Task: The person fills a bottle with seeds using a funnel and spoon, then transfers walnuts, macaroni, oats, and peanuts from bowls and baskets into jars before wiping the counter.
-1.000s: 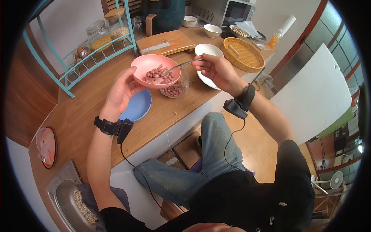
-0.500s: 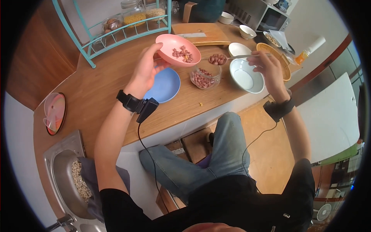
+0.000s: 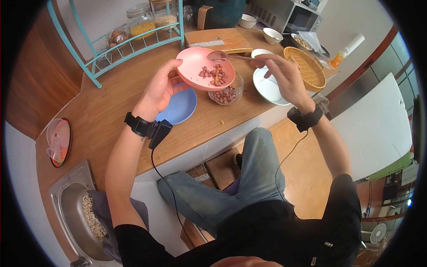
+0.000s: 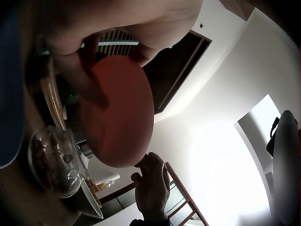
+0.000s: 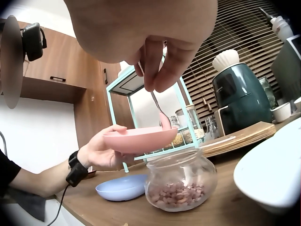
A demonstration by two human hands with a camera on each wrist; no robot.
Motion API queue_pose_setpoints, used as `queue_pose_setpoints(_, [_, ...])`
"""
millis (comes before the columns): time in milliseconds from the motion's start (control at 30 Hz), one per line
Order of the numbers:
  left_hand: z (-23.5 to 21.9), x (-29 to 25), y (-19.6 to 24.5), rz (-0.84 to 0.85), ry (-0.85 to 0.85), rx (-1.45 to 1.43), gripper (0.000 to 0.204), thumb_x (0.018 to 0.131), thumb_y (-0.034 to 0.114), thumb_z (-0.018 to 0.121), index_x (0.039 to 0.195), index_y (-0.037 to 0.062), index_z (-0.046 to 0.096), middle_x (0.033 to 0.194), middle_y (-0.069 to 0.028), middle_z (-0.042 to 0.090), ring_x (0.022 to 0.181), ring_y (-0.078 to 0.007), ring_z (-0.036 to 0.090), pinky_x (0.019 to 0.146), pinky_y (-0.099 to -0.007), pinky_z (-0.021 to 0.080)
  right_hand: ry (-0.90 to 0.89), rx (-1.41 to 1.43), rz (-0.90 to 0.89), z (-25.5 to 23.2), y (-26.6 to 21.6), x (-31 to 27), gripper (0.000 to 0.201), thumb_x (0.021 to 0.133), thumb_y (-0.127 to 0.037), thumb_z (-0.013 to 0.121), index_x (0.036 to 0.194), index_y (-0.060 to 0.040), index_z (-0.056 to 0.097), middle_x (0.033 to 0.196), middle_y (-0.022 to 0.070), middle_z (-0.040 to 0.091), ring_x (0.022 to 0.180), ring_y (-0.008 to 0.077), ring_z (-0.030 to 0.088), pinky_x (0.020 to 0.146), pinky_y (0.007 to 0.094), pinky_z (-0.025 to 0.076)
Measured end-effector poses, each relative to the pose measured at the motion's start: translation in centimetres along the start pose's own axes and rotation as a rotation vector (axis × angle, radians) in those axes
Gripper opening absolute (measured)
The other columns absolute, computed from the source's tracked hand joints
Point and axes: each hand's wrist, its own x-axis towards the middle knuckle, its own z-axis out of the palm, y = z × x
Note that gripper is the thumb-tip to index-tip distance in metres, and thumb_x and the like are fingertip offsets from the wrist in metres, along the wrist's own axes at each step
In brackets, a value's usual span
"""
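Note:
My left hand [image 3: 158, 91] holds a pink bowl [image 3: 192, 66] by its left rim, thumb on the edge and fingers underneath. Reddish peanuts [image 3: 215, 75] with a few yellow bits lie in the bowl's right part. The handle of a metal spoon [image 3: 218, 56] is pinched in my right hand [image 3: 287, 78]. Its head looks bare and is at the bowl's far rim; in the right wrist view the tip dips behind the near rim. Below the bowl stands a clear glass jar [image 5: 181, 172], partly filled with peanuts [image 5: 176, 194].
A blue plate [image 3: 182, 107] lies on the wooden counter [image 3: 120, 111] under my left hand. White bowls [image 3: 271, 89] and a wicker basket [image 3: 307, 66] stand to the right. Behind are a wooden board [image 3: 218, 40] and a turquoise rack [image 3: 133, 49] with jars.
The spoon first dipped among the peanuts in the pink bowl, then carried a heap of them rightward above the glass jar. Now it is back at the bowl, its head bare.

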Motion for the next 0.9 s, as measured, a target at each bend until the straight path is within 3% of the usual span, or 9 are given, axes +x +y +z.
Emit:
queue_pose_setpoints(233, [0.5, -0.5, 0.4, 0.038, -0.009, -0.023, 0.043, 0.093, 0.037, 0.059, 0.119, 0.0029, 0.057, 0.109, -0.0099, 0.061, 0.099, -0.0193, 0.061, 0.091, -0.0373, 0.053, 0.058, 0.379, 0.286, -1.1, 1.8, -0.1, 0.038, 0.105, -0.030, 0.042, 0.117, 0.0005, 0.060, 0.103, 0.0108, 0.069, 0.091, 0.0130, 0.063, 0.075, 0.0273, 0.050])
queue_pose_setpoints(433, [0.5, -0.5, 0.3, 0.043, -0.060, 0.007, 0.040, 0.093, 0.036, 0.061, 0.115, 0.0033, 0.057, 0.107, -0.0085, 0.061, 0.097, -0.0189, 0.062, 0.088, -0.0370, 0.054, 0.127, 0.633, 0.479, 0.0, 2.6, -0.6, 0.032, 0.102, -0.026, 0.044, 0.108, 0.0009, 0.061, 0.094, 0.0098, 0.069, 0.083, 0.0134, 0.062, 0.071, 0.0259, 0.049])
queue_pose_setpoints(700, [0.6, -0.5, 0.1, 0.008, -0.103, 0.029, 0.036, 0.094, 0.037, 0.061, 0.115, 0.0077, 0.058, 0.105, -0.0054, 0.063, 0.096, -0.0147, 0.062, 0.084, -0.0339, 0.053, 0.144, 0.874, 0.672, 2.0, 2.3, -0.8, 0.027, 0.102, -0.018, 0.041, 0.108, 0.0024, 0.057, 0.096, 0.0115, 0.069, 0.080, 0.0136, 0.064, 0.072, 0.0256, 0.051])
queue_pose_setpoints(900, [0.2, -0.2, -0.1, -0.014, -0.078, 0.025, 0.035, 0.091, 0.039, 0.063, 0.110, 0.0099, 0.058, 0.103, -0.0058, 0.062, 0.094, -0.0161, 0.061, 0.084, -0.0351, 0.052, 0.189, 0.858, 0.616, 0.9, 2.1, -0.3, 0.028, 0.103, -0.020, 0.041, 0.110, 0.0013, 0.058, 0.099, 0.0107, 0.069, 0.083, 0.0136, 0.064, 0.076, 0.0257, 0.051])
